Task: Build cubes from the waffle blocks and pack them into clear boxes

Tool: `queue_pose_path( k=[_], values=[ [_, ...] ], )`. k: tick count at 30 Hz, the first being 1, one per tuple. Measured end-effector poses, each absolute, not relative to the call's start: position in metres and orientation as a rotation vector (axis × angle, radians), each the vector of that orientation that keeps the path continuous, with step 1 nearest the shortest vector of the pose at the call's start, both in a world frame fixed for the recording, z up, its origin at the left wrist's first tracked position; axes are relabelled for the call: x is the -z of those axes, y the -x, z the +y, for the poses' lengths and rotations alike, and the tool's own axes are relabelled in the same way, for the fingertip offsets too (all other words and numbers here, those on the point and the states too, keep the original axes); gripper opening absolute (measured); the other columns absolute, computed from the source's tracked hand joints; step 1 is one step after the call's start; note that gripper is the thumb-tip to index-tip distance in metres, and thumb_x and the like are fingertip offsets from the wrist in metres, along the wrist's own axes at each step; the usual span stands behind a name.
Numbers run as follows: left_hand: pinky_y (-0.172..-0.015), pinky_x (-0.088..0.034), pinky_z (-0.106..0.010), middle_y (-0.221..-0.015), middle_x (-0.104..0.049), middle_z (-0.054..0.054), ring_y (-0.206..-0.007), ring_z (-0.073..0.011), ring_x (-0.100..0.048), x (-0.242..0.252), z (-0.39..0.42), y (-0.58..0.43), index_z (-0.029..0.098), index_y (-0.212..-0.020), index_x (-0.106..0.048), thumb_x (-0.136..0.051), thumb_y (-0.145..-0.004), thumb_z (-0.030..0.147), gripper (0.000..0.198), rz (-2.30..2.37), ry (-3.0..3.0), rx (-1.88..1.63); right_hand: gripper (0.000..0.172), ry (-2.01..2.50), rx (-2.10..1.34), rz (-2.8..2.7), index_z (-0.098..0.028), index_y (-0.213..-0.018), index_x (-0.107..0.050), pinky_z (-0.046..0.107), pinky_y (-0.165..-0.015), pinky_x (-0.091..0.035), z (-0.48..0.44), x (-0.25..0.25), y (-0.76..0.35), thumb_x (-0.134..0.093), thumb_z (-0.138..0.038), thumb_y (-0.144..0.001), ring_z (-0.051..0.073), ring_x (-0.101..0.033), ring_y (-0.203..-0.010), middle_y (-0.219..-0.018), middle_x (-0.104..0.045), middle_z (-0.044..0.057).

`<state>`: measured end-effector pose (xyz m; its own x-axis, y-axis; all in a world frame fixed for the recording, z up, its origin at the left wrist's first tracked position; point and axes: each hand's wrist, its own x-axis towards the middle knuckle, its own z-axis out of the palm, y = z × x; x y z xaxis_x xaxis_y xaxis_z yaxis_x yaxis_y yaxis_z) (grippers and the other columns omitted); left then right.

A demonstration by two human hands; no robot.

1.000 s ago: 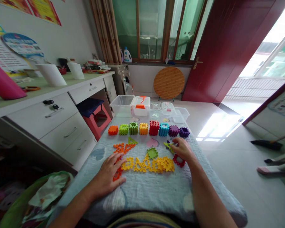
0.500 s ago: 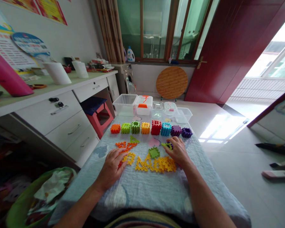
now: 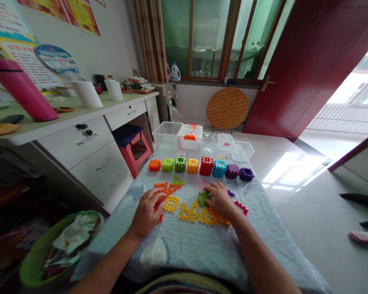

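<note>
On the cloth-covered table [image 3: 171, 253], my left hand [image 3: 147, 210] rests with fingers apart over orange, red and purple plastic pieces, partly hiding them. Beside its fingertips lies a yellow square tile [image 3: 171, 203] with a window cut-out. My right hand [image 3: 221, 201] has its thumb and fingers at a green square tile [image 3: 203, 199], covering its right side. Below that hand run several yellow interlocking tiles [image 3: 190, 213], some tucked under the wrist. Orange triangle frames [image 3: 173, 188] and a light green triangle [image 3: 178, 180] lie beyond my left hand. A red piece [image 3: 241, 207] shows right of my right hand.
A row of assembled block cubes, including a red one [image 3: 206, 166] and a dark purple one [image 3: 247, 174], crosses the table. Behind stand clear plastic boxes [image 3: 168, 134]. A desk [image 3: 70, 143] and stool [image 3: 131, 141] flank the left; a green basket [image 3: 33, 265] sits below.
My right hand has moved left and nearer, from a light green triangle and a purple piece to the green square tile. The red piece is uncovered. My left hand stays about where it was.
</note>
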<state>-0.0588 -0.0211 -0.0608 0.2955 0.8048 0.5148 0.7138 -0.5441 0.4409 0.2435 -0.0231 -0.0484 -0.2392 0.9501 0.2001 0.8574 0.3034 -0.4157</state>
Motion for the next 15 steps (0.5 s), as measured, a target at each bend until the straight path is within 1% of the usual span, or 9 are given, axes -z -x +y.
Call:
queue_pose_path(
  k=[3,4,6,10,12,13,15],
  values=[
    [-0.099,-0.045,-0.045,-0.113,-0.061,-0.008,-0.111,-0.0243,-0.055,0.060,-0.022,0.055,0.021,-0.101,-0.064,-0.053,-0.087,0.023,0.017,1.396,-2.474,-1.081,0.009,1.515,-0.272,-2.049,-0.021,-0.086,-0.062,0.031,-0.079,-0.039,-0.021,0.049,-0.244,-0.062,-0.014,-0.079,0.020,-0.051,-0.085,-0.086,-0.061,0.003],
    [-0.100,-0.044,-0.046,-0.114,-0.061,-0.008,-0.112,-0.0244,-0.055,0.059,-0.022,0.053,0.021,-0.102,-0.064,-0.053,-0.087,0.022,0.018,1.381,-2.488,-1.082,0.007,1.481,-0.251,-1.999,-0.020,-0.082,-0.060,0.030,-0.077,-0.039,-0.019,0.050,-0.243,-0.059,-0.013,-0.081,0.019,-0.052,-0.082,-0.082,-0.059,0.003],
    [-0.101,-0.043,-0.046,-0.116,-0.061,-0.008,-0.113,-0.0247,-0.053,0.054,-0.020,0.047,0.021,-0.104,-0.063,-0.053,-0.087,0.022,0.020,1.350,-2.506,-1.082,0.010,1.442,-0.193,-1.924,-0.021,-0.078,-0.057,0.028,-0.075,-0.040,-0.017,0.050,-0.241,-0.055,-0.012,-0.083,0.018,-0.052,-0.080,-0.080,-0.056,0.002],
    [-0.101,-0.042,-0.045,-0.116,-0.061,-0.008,-0.112,-0.0246,-0.054,0.034,-0.014,0.025,0.020,-0.104,-0.064,-0.053,-0.085,0.020,0.021,1.258,-2.519,-1.010,0.011,1.476,-0.156,-1.991,-0.022,-0.080,-0.057,0.030,-0.078,-0.041,-0.016,0.048,-0.234,-0.055,-0.011,-0.082,0.019,-0.053,-0.085,-0.086,-0.057,0.004],
    [-0.099,-0.044,-0.044,-0.112,-0.063,-0.008,-0.109,-0.0243,-0.055,0.022,-0.010,0.012,0.021,-0.103,-0.064,-0.055,-0.083,0.020,0.022,1.164,-2.525,-0.900,0.005,1.478,-0.233,-2.101,-0.022,-0.081,-0.059,0.031,-0.079,-0.041,-0.019,0.044,-0.235,-0.061,-0.018,-0.081,0.020,-0.053,-0.085,-0.088,-0.059,0.004],
    [-0.098,-0.044,-0.043,-0.111,-0.064,-0.007,-0.108,-0.0242,-0.056,0.017,-0.007,0.005,0.021,-0.103,-0.064,-0.057,-0.082,0.020,0.023,1.111,-2.528,-0.830,0.006,1.467,-0.282,-2.141,-0.022,-0.081,-0.060,0.032,-0.079,-0.041,-0.022,0.042,-0.236,-0.065,-0.023,-0.079,0.020,-0.054,-0.084,-0.088,-0.060,0.004],
    [-0.098,-0.044,-0.042,-0.111,-0.065,-0.007,-0.108,-0.0245,-0.056,0.010,-0.002,-0.008,0.022,-0.106,-0.063,-0.061,-0.079,0.023,0.027,1.015,-2.534,-0.687,0.017,1.436,-0.363,-2.150,-0.021,-0.084,-0.061,0.033,-0.081,-0.042,-0.026,0.038,-0.242,-0.069,-0.034,-0.078,0.020,-0.054,-0.085,-0.089,-0.061,0.003]
  ],
)
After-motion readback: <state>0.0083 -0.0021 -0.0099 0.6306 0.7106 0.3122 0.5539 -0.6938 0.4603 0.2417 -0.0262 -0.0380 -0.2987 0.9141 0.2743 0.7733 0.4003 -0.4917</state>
